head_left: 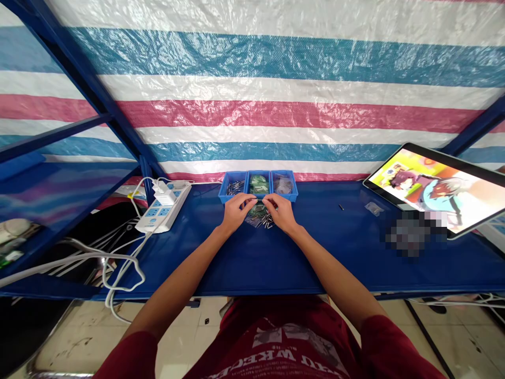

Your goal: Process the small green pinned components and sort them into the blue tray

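Both hands pinching a tiny part (258,200) at the front of the blue tray (226,193), center of frame

Left hand (236,210) and right hand (282,211) curled, fingertips meeting on the part; too small to identify. Under the hands, a loose pile of metal pins (269,221) and green pieces (258,211) sits on a clear bag (252,222) on the blue table (315,263). Tray has three compartments: pins (234,188) left, green packets (259,184) middle, clear packet (283,184) right. White power strip (163,208) left of the hands; tablet (434,189) far right.
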`<state>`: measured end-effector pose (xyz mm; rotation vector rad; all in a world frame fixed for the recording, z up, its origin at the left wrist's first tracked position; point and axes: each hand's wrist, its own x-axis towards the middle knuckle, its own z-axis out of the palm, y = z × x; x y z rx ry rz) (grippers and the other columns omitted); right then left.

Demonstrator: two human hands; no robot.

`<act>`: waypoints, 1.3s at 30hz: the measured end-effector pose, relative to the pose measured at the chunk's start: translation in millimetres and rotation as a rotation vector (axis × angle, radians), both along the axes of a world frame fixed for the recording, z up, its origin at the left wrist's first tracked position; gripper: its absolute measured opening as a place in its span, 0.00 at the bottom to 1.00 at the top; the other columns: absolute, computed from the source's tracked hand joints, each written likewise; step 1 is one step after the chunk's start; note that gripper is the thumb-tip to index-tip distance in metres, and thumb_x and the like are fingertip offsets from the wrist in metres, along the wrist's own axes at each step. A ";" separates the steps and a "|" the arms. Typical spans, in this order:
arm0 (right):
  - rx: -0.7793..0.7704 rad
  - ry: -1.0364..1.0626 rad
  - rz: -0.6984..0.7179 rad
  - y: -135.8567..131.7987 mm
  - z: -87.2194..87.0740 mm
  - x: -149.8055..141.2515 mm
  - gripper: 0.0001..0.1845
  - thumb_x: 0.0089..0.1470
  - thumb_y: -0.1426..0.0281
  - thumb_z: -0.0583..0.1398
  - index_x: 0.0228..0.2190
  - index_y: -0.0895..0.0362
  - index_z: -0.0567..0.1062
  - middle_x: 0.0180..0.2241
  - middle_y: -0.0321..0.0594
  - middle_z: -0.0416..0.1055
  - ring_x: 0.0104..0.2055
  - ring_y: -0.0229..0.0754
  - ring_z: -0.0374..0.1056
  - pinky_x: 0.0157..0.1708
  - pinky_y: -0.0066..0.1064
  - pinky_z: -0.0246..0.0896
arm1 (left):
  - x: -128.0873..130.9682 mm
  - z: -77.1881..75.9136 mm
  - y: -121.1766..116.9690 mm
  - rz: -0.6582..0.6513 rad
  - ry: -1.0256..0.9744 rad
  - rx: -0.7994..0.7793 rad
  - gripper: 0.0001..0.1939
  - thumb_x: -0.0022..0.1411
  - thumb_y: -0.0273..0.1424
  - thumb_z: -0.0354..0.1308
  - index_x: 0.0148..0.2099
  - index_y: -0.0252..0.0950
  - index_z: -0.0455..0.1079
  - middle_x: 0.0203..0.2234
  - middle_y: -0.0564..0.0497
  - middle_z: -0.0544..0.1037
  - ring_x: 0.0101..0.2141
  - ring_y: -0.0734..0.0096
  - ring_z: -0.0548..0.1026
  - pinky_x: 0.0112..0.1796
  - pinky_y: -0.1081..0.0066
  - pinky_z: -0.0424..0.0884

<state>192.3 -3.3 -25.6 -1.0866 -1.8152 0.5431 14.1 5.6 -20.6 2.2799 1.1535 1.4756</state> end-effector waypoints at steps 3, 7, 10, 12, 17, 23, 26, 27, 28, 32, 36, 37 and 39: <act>-0.019 -0.027 -0.035 -0.3 0.8 0.0 0.17 0.63 0.60 0.50 0.35 0.56 0.73 0.30 0.41 0.73 0.33 0.41 0.69 0.36 0.30 0.63 | 4.7 -0.7 -1.6 0.003 -0.143 -0.107 0.14 0.61 0.41 0.60 0.38 0.35 0.76 0.29 0.49 0.79 0.27 0.71 0.74 0.31 0.71 0.71; -0.004 -0.033 -0.038 -0.3 1.1 -0.6 0.18 0.63 0.60 0.49 0.34 0.57 0.73 0.30 0.41 0.72 0.33 0.41 0.69 0.36 0.29 0.62 | 7.4 -3.6 1.0 -0.034 -0.325 -0.270 0.15 0.56 0.42 0.63 0.36 0.34 0.77 0.29 0.49 0.80 0.26 0.71 0.74 0.27 0.72 0.71; 0.008 -0.032 -0.029 0.0 -0.5 -1.6 0.19 0.63 0.60 0.49 0.34 0.57 0.74 0.30 0.42 0.73 0.33 0.41 0.69 0.36 0.29 0.63 | 6.6 -3.5 3.0 -0.096 -0.400 -0.348 0.16 0.54 0.42 0.65 0.35 0.33 0.77 0.28 0.49 0.79 0.23 0.74 0.72 0.24 0.72 0.71; 0.024 -0.032 -0.019 0.5 -2.4 -2.4 0.19 0.64 0.60 0.49 0.34 0.57 0.74 0.30 0.42 0.73 0.33 0.41 0.70 0.35 0.29 0.63 | 6.7 -1.6 2.7 -0.125 -0.441 -0.375 0.15 0.53 0.41 0.66 0.34 0.33 0.76 0.28 0.49 0.79 0.23 0.74 0.72 0.25 0.72 0.71; 0.109 0.015 -0.026 2.1 -6.1 -4.0 0.20 0.64 0.58 0.49 0.34 0.57 0.76 0.29 0.42 0.74 0.32 0.42 0.70 0.34 0.31 0.63 | 10.0 5.6 -0.7 -0.257 -0.582 -0.465 0.14 0.56 0.41 0.63 0.36 0.34 0.71 0.32 0.46 0.79 0.32 0.66 0.77 0.31 0.69 0.73; 0.137 0.091 -0.091 1.9 -4.1 -3.7 0.21 0.64 0.59 0.49 0.33 0.58 0.76 0.27 0.42 0.74 0.30 0.43 0.71 0.32 0.31 0.64 | 3.9 7.1 1.8 -0.256 -0.475 -0.481 0.14 0.59 0.41 0.59 0.39 0.34 0.71 0.20 0.54 0.73 0.22 0.73 0.71 0.27 0.73 0.69; 0.146 0.092 -0.113 1.1 -3.5 -3.7 0.21 0.63 0.59 0.50 0.33 0.57 0.77 0.28 0.42 0.75 0.31 0.42 0.70 0.33 0.31 0.64 | 0.1 4.9 3.9 -0.203 -0.282 -0.459 0.15 0.59 0.41 0.60 0.37 0.33 0.75 0.19 0.55 0.70 0.20 0.77 0.65 0.24 0.75 0.63; 0.152 0.090 -0.114 0.7 -3.5 -3.8 0.20 0.63 0.59 0.50 0.33 0.57 0.77 0.29 0.42 0.75 0.31 0.42 0.70 0.33 0.31 0.64 | -0.7 4.2 4.2 -0.198 -0.238 -0.460 0.15 0.58 0.41 0.60 0.37 0.33 0.75 0.19 0.55 0.70 0.19 0.77 0.64 0.23 0.75 0.62; 0.157 0.088 -0.109 0.4 -3.5 -3.9 0.19 0.63 0.60 0.50 0.34 0.57 0.77 0.30 0.43 0.75 0.31 0.42 0.70 0.34 0.32 0.64 | -1.2 3.7 4.2 -0.201 -0.213 -0.469 0.15 0.58 0.41 0.60 0.38 0.33 0.76 0.18 0.55 0.69 0.19 0.78 0.63 0.22 0.75 0.61; 0.185 0.075 -0.049 -1.3 -3.7 -4.5 0.16 0.62 0.62 0.52 0.36 0.56 0.76 0.32 0.43 0.75 0.30 0.40 0.69 0.33 0.31 0.64 | -1.9 5.0 2.6 -0.226 -0.212 -0.519 0.19 0.59 0.41 0.59 0.48 0.33 0.72 0.16 0.58 0.67 0.16 0.79 0.60 0.21 0.76 0.59; 0.215 0.044 0.031 -2.4 -4.0 -5.1 0.13 0.61 0.63 0.54 0.37 0.56 0.76 0.30 0.41 0.72 0.27 0.39 0.66 0.31 0.30 0.63 | -2.8 9.3 0.3 -0.222 -0.191 -0.536 0.22 0.61 0.41 0.58 0.53 0.33 0.68 0.14 0.59 0.66 0.16 0.79 0.60 0.22 0.77 0.59; 0.218 0.037 0.047 -2.5 -4.2 -5.4 0.13 0.61 0.64 0.54 0.36 0.56 0.76 0.29 0.40 0.72 0.27 0.39 0.66 0.31 0.30 0.63 | -2.9 10.3 -0.1 -0.220 -0.195 -0.539 0.23 0.61 0.41 0.58 0.54 0.34 0.67 0.14 0.60 0.66 0.16 0.79 0.60 0.22 0.77 0.59; 0.216 0.028 0.065 -2.3 -4.9 -5.9 0.12 0.61 0.64 0.54 0.34 0.55 0.75 0.29 0.40 0.71 0.27 0.39 0.65 0.30 0.30 0.62 | -2.7 11.7 -0.9 -0.223 -0.212 -0.543 0.23 0.61 0.40 0.57 0.54 0.34 0.65 0.13 0.61 0.64 0.16 0.80 0.59 0.21 0.78 0.57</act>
